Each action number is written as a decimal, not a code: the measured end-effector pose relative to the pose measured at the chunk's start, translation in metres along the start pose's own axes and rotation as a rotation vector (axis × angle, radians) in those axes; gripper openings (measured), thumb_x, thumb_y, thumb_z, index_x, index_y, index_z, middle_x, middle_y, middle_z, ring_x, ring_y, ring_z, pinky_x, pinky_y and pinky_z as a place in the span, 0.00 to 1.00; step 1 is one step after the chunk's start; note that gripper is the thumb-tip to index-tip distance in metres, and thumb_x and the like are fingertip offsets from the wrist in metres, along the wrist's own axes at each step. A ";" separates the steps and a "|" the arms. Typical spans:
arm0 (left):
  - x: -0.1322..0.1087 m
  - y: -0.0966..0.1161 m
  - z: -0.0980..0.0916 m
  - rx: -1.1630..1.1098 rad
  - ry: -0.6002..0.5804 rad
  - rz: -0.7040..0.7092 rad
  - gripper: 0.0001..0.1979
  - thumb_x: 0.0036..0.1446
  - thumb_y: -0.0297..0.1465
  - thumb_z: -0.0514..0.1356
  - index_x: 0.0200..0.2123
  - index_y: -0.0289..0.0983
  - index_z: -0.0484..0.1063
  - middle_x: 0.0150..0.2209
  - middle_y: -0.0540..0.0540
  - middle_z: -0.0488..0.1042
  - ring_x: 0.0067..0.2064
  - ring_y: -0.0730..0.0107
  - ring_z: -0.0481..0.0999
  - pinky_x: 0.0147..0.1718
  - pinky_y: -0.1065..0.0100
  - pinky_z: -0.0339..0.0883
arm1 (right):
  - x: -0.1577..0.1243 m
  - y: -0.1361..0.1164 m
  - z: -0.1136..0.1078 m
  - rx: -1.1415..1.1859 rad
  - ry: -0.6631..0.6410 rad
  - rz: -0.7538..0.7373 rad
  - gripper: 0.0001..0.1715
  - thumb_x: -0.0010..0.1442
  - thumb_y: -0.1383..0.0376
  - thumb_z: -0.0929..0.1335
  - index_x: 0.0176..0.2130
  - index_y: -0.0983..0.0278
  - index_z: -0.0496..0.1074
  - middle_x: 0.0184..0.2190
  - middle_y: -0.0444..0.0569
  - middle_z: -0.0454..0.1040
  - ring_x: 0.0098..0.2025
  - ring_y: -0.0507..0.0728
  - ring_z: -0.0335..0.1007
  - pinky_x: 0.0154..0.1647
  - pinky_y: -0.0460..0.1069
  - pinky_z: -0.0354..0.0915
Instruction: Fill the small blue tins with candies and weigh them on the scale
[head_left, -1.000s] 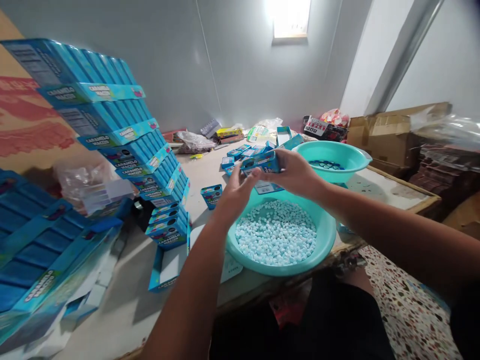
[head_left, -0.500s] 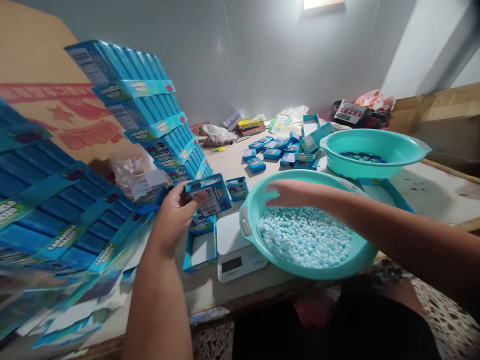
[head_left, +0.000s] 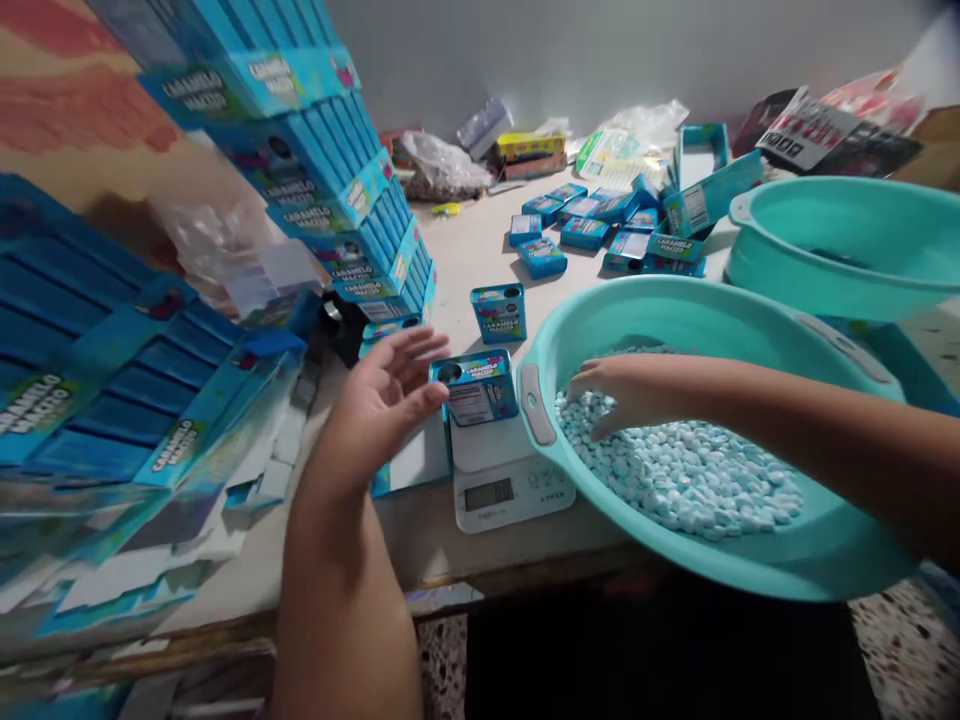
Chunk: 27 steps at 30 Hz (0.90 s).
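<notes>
A small blue candy box (head_left: 481, 388) stands upright on the white kitchen scale (head_left: 516, 497). My left hand (head_left: 390, 390) is open just left of it, fingers apart, thumb tip at the box's edge; whether it touches I cannot tell. My right hand (head_left: 626, 390) reaches into the turquoise basin (head_left: 675, 300), thumb apart from its fingers, the fingertips among pale blue candies (head_left: 697, 480). Another small box (head_left: 500, 313) stands behind the scale. Beneath my left hand lies a blue display tray (head_left: 412, 455), partly covered.
Tall stacks of filled display boxes (head_left: 352, 180) rise at left, with more packs (head_left: 97, 350) nearer. Small blue boxes (head_left: 585, 232) lie scattered at the back. A second turquoise basin (head_left: 847, 235) stands at right. Plastic bags (head_left: 442, 165) line the wall.
My left hand has let go of the small box, which now stands on the scale. My right hand has lowered to the candies. The view has tilted down and moved closer.
</notes>
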<state>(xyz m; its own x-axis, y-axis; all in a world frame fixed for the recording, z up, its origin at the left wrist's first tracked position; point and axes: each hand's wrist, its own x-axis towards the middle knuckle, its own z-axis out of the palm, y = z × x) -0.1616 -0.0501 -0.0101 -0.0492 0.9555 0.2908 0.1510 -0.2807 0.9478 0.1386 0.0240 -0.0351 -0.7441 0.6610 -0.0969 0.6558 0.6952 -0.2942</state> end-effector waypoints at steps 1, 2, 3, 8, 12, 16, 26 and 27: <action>0.000 -0.001 0.000 -0.035 0.050 0.066 0.32 0.45 0.48 0.74 0.51 0.40 0.76 0.53 0.38 0.77 0.56 0.55 0.76 0.53 0.62 0.72 | 0.000 -0.001 -0.001 -0.003 -0.058 0.009 0.27 0.49 0.62 0.78 0.50 0.59 0.79 0.47 0.50 0.79 0.44 0.62 0.77 0.42 0.53 0.70; 0.000 -0.002 0.001 -0.058 0.109 0.131 0.29 0.50 0.51 0.70 0.51 0.41 0.76 0.51 0.40 0.78 0.54 0.57 0.78 0.53 0.61 0.71 | -0.001 -0.002 -0.003 -0.014 -0.104 0.022 0.26 0.51 0.64 0.77 0.51 0.60 0.78 0.47 0.51 0.79 0.44 0.62 0.77 0.42 0.53 0.69; 0.000 -0.003 0.002 -0.072 0.170 0.190 0.25 0.55 0.51 0.67 0.49 0.41 0.77 0.48 0.42 0.79 0.51 0.60 0.79 0.52 0.61 0.72 | -0.002 -0.004 -0.004 -0.026 -0.130 0.035 0.25 0.52 0.66 0.76 0.51 0.60 0.78 0.45 0.51 0.79 0.42 0.61 0.76 0.40 0.53 0.68; 0.006 -0.008 0.008 -0.068 0.440 0.360 0.19 0.64 0.48 0.59 0.39 0.39 0.79 0.31 0.48 0.77 0.34 0.69 0.79 0.39 0.62 0.72 | -0.004 -0.006 -0.009 -0.033 -0.179 0.144 0.15 0.54 0.70 0.73 0.42 0.57 0.80 0.32 0.46 0.80 0.29 0.55 0.71 0.30 0.51 0.60; 0.007 -0.008 0.011 0.025 0.507 0.380 0.16 0.64 0.46 0.60 0.44 0.42 0.78 0.38 0.48 0.77 0.34 0.71 0.79 0.38 0.66 0.72 | -0.003 -0.002 -0.011 -0.048 -0.185 0.122 0.07 0.57 0.68 0.71 0.35 0.56 0.79 0.28 0.44 0.78 0.26 0.53 0.67 0.28 0.51 0.56; 0.005 -0.007 0.013 0.023 0.486 0.385 0.15 0.65 0.46 0.59 0.44 0.42 0.77 0.38 0.50 0.76 0.33 0.72 0.78 0.38 0.66 0.73 | -0.002 0.002 -0.014 -0.038 -0.130 0.145 0.08 0.55 0.69 0.70 0.34 0.57 0.79 0.29 0.45 0.79 0.27 0.53 0.68 0.29 0.50 0.56; 0.004 -0.010 0.017 0.118 0.449 0.362 0.18 0.65 0.48 0.56 0.39 0.42 0.77 0.37 0.48 0.77 0.36 0.68 0.79 0.40 0.63 0.73 | -0.002 0.001 -0.017 0.004 -0.011 0.148 0.08 0.56 0.71 0.69 0.31 0.59 0.77 0.25 0.44 0.76 0.25 0.51 0.64 0.29 0.51 0.56; 0.004 -0.010 0.017 0.120 0.446 0.356 0.17 0.65 0.49 0.56 0.39 0.43 0.77 0.37 0.48 0.76 0.36 0.68 0.79 0.40 0.64 0.73 | -0.002 0.000 -0.018 -0.001 -0.012 0.153 0.08 0.56 0.71 0.69 0.31 0.59 0.77 0.25 0.44 0.75 0.25 0.51 0.63 0.29 0.51 0.55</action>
<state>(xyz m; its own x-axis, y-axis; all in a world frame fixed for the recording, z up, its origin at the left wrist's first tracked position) -0.1464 -0.0423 -0.0205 -0.3823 0.6664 0.6401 0.3440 -0.5403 0.7680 0.1420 0.0274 -0.0180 -0.6371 0.7557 -0.1520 0.7617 0.5870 -0.2743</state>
